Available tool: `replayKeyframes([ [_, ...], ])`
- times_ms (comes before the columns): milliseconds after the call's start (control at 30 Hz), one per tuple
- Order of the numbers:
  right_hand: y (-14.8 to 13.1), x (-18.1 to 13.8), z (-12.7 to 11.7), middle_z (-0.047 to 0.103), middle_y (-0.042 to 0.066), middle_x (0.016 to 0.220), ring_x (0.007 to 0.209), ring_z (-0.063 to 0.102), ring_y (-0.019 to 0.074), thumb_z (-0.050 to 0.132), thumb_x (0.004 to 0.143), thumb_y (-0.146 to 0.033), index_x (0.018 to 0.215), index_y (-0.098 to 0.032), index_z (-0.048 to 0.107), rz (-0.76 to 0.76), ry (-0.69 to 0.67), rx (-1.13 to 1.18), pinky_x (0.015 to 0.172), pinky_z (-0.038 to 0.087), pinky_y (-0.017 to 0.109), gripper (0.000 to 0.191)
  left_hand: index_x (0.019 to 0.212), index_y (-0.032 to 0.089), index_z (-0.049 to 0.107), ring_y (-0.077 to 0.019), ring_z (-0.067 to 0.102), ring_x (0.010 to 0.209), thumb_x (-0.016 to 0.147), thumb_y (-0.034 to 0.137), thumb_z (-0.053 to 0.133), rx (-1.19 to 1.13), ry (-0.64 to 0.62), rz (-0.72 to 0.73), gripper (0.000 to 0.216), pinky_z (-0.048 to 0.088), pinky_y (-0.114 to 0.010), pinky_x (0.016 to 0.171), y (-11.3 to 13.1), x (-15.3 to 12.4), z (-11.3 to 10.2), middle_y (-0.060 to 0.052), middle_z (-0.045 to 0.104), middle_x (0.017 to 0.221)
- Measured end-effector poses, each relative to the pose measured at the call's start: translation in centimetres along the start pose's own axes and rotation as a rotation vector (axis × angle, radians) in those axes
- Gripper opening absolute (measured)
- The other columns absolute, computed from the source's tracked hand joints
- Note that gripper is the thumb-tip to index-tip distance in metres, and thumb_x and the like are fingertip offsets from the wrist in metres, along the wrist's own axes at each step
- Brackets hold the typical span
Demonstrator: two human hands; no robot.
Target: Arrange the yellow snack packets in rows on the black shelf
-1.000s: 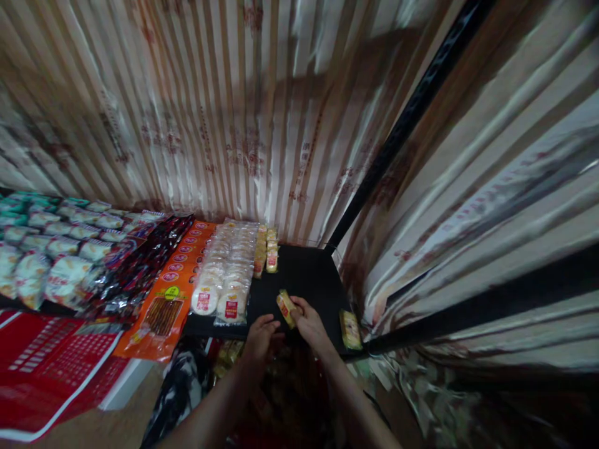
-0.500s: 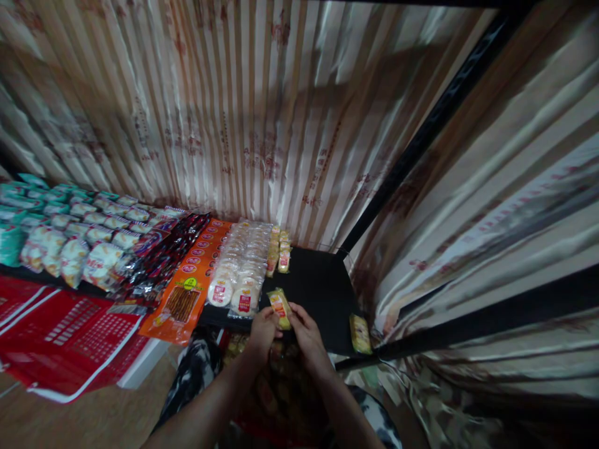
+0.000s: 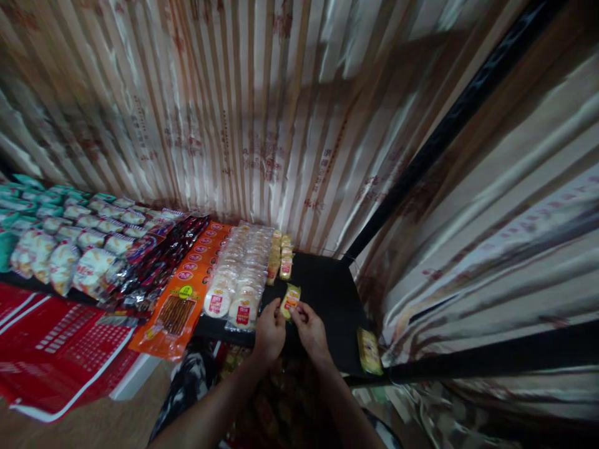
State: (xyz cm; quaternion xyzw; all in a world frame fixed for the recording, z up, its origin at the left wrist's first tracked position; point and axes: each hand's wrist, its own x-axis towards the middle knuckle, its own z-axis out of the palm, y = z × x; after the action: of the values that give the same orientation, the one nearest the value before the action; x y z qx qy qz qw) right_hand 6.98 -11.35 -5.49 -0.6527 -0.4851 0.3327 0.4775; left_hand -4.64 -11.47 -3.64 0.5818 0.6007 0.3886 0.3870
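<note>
A small yellow snack packet with a red label [image 3: 291, 300] is held over the black shelf [image 3: 322, 293]. My left hand [image 3: 269, 331] pinches its lower left edge and my right hand [image 3: 309, 327] pinches its lower right edge. Just beyond the packet, a short row of the same yellow packets [image 3: 282, 254] lies at the back of the shelf. Left of my hands stand rows of round white cakes in clear wrap [image 3: 236, 279]. Another yellow packet [image 3: 369, 350] lies alone near the shelf's right front corner.
Orange packs [image 3: 183, 293], dark glossy packs [image 3: 154, 262] and white-green bags [image 3: 70, 240] fill the shelf to the left. A red printed sheet [image 3: 51, 349] hangs at the front left. Striped foil curtains [image 3: 262, 118] close the back and right, with a black post [image 3: 449, 118] between.
The yellow packet, first in my right hand alone, is now gripped by both hands and has moved a little farther onto the shelf. The camera has shifted slightly.
</note>
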Motion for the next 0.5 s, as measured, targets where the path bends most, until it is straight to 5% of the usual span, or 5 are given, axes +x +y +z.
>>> replayKeyframes([
  [267, -0.4, 4.2, 0.6, 0.065, 0.009, 0.087, 0.07, 0.062, 0.0175, 0.048, 0.073, -0.043, 0.095, -0.014, 0.063, -0.045, 0.084, -0.18, 0.066, 0.049, 0.029, 0.04, 0.127, 0.009, 0.046, -0.0183, 0.032, 0.13, 0.074, 0.007, 0.038, 0.112, -0.03, 0.131, 0.053, 0.026, -0.034, 0.11, 0.4, 1.2, 1.8, -0.009, 0.041, 0.137],
  [500, -1.3, 6.2, 1.4, 0.063, 0.007, 0.088, 0.072, 0.06, 0.0169, 0.045, 0.076, -0.036, 0.1, -0.016, 0.062, -0.11, 0.097, -0.379, 0.068, 0.046, 0.028, 0.036, 0.126, 0.007, 0.046, -0.0176, 0.039, 0.125, 0.077, 0.008, 0.034, 0.207, -0.061, 0.19, 0.051, 0.03, -0.034, 0.108, 0.0, 3.0, 2.0, -0.01, 0.045, 0.134],
])
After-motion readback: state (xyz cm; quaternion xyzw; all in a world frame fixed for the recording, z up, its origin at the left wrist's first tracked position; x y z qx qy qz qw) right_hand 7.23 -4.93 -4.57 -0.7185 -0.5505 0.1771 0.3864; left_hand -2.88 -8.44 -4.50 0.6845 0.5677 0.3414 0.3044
